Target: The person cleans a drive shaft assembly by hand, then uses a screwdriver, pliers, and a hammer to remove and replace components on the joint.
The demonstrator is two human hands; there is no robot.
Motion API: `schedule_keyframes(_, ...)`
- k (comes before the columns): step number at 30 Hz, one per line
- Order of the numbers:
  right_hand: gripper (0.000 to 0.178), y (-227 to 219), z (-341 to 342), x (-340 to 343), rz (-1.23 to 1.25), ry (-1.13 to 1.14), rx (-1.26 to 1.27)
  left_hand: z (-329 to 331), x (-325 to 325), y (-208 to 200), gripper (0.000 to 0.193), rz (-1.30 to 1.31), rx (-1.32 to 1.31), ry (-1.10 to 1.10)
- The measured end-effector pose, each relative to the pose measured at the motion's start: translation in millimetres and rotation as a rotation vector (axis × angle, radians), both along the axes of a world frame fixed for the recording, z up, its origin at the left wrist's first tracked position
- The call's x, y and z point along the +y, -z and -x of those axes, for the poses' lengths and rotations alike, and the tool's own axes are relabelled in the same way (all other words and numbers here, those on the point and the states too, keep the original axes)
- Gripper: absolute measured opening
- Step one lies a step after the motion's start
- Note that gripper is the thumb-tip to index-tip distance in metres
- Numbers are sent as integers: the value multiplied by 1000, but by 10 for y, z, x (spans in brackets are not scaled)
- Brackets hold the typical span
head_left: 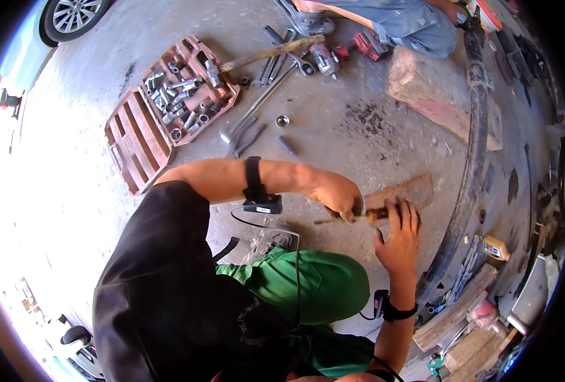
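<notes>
My left hand (340, 196) is closed, its fingers curled round the thin metal shaft of a screwdriver (377, 214) with a red, yellow and black handle. The shaft's tip points left, past my knuckles. My right hand (400, 237) has its fingers stretched out and slightly apart, the fingertips at the handle's end; whether they press on it I cannot tell. Beneath and beyond the screwdriver a flat brown board (416, 190) lies on the concrete floor. My knee in green trousers (321, 286) is bent close below the left hand.
An opened reddish socket case (139, 134) lies upper left, beside a hammer (270, 54), wrenches, pliers (249, 140) and a loose socket (282, 121). A red impact wrench (365, 46) lies near another person's leg (410, 25). A wooden block (429, 89), long dark pipe (477, 127) and bottle (496, 248) stand right.
</notes>
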State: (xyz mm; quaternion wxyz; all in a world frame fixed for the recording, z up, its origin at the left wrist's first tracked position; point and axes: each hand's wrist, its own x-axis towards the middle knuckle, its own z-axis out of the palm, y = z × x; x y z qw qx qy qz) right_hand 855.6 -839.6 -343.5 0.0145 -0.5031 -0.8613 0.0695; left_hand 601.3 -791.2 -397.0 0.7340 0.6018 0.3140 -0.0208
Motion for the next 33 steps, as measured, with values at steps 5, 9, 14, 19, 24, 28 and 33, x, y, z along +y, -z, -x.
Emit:
schedule_keyframes(5, 35, 188, -134, -79, 209, -13, -25, -48, -77, 53, 29, 115, -87, 134)
schedule_keyframes(9, 29, 267, -738, -379, 253, 176, -5, 200, -155, 33, 30, 221, -69, -389)
schedule_keyframes(14, 29, 165, -1404, -550, 229, 657, 211, 782, -460, 439, 30, 125, 239, -623)
schedule_keyframes(19, 17, 89, -1719, -508, -16, 598, 301, 1580, -1242, 1091, 35, -232, 458, -256)
schedule_keyframes(24, 19, -55, -1577, -317, 33, 953, 790, 2246, -1576, 954, 37, -47, 713, -77)
schedule_keyframes(28, 19, -132, -1443, -260, 76, 1023, 1038, 2511, -1454, 1089, 41, 86, 747, -607)
schedule_keyframes(33, 22, -113, -1727, -445, 81, 1076, 1012, 2328, -868, 1002, 41, -360, 929, -638)
